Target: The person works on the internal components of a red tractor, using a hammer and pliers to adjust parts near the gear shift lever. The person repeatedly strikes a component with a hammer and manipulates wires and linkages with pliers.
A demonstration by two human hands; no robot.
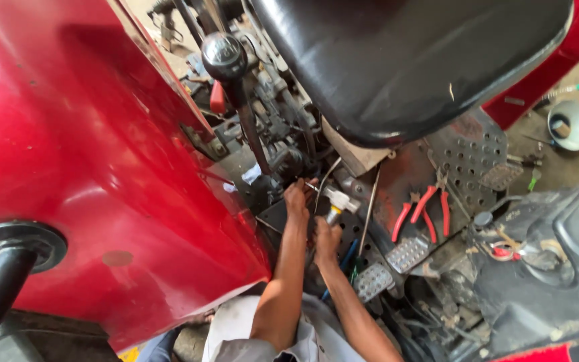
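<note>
White-and-yellow fitting (337, 203): sat low beside the gear lever (230, 74), under the black seat (410, 60). Left hand (296, 198) pinched a thin wire at its side; right hand (326, 240) closed around its lower stem. Red-handled pliers (423, 211) lay on the footplate (467, 157). Steady support from below likely served best.

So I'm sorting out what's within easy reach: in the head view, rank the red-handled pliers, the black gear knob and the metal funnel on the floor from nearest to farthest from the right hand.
From the right hand:
1. Red-handled pliers, just to its right on the perforated footplate.
2. Black gear knob, up and to the left, beside the red fender.
3. Metal funnel, far right on the floor.
</note>
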